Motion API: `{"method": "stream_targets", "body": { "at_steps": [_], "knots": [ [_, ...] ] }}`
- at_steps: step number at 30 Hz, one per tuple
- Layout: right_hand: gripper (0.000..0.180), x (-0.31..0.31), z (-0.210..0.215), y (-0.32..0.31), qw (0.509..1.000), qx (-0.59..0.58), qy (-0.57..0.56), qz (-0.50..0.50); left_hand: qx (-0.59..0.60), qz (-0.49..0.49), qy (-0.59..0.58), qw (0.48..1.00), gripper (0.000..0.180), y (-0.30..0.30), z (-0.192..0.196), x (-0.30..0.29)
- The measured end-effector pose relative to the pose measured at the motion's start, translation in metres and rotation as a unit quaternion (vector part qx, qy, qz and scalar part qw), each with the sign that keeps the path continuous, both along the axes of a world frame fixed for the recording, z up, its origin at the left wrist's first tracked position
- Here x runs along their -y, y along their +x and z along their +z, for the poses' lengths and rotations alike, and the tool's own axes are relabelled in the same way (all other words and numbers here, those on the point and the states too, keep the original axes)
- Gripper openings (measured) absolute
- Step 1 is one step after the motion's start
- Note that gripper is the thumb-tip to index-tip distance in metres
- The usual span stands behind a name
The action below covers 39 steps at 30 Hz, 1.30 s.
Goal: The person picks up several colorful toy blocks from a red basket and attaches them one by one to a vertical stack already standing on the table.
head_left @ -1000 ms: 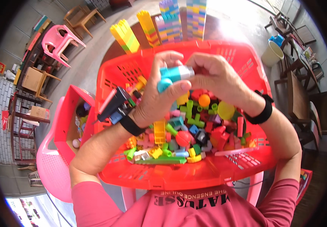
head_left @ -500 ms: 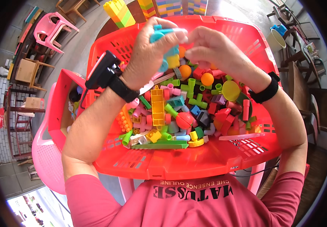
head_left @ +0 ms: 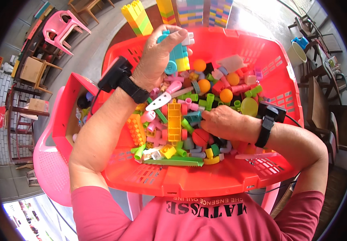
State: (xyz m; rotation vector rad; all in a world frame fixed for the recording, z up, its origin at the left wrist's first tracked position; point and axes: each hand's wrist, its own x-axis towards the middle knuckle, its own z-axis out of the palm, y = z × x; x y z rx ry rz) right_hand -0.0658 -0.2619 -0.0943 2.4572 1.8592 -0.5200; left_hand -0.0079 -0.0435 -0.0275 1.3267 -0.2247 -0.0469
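A: What is held in the red basket (head_left: 262,52)?

B: It is filled with a loose heap of plastic building pieces: a long yellow brick (head_left: 174,120) lies near the middle, orange balls (head_left: 226,95) are scattered toward the far right, and a flat green bar (head_left: 172,162) is laid along the near wall. A smaller red bin (head_left: 67,116) is seen just beside the basket's left wall, with a few small pieces in it.

A: How much room is left at the edges?

B: The far part of the basket floor is left bare up to the slotted far wall. Beyond that rim, stacked block towers (head_left: 137,17) are set close by. A pink chair (head_left: 47,168) is pressed against the near left corner.

A: How are the hands posed?

B: The left hand (head_left: 157,56) is raised above the heap at the far left, fingers closed around a stack of blue and yellow blocks (head_left: 178,54), which is held clear of the pile. The right hand (head_left: 221,122) is laid palm down on the heap right of centre, fingertips buried among the pieces; whether anything is gripped there cannot be told. The right forearm is brought in across the right rim.
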Motion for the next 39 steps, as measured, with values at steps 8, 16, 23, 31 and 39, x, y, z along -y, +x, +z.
{"method": "stream_targets", "body": {
  "at_steps": [8,16,23,31,39],
  "knots": [
    [0.015,-0.002,0.057,0.028,0.939,-0.205,0.27,-0.058,-0.136,-0.119,-0.167,0.969,0.048,0.003,0.004,-0.01],
    [0.026,0.006,0.102,0.054,0.806,-0.305,0.364,-0.352,-0.061,-0.024,-0.089,0.994,0.044,-0.012,0.01,0.008],
    [0.026,-0.001,0.094,0.052,0.745,-0.367,0.45,-0.328,-0.016,-0.014,-0.038,0.999,0.035,-0.031,0.013,0.025],
    [0.03,0.005,0.096,0.05,0.702,-0.423,0.461,-0.34,-0.031,0.0,-0.05,0.998,0.034,-0.038,0.013,0.033],
    [0.04,-0.001,0.091,0.048,0.653,-0.457,0.511,-0.323,0.007,0.016,-0.03,0.999,0.036,-0.042,0.013,0.036]
  ]
}}
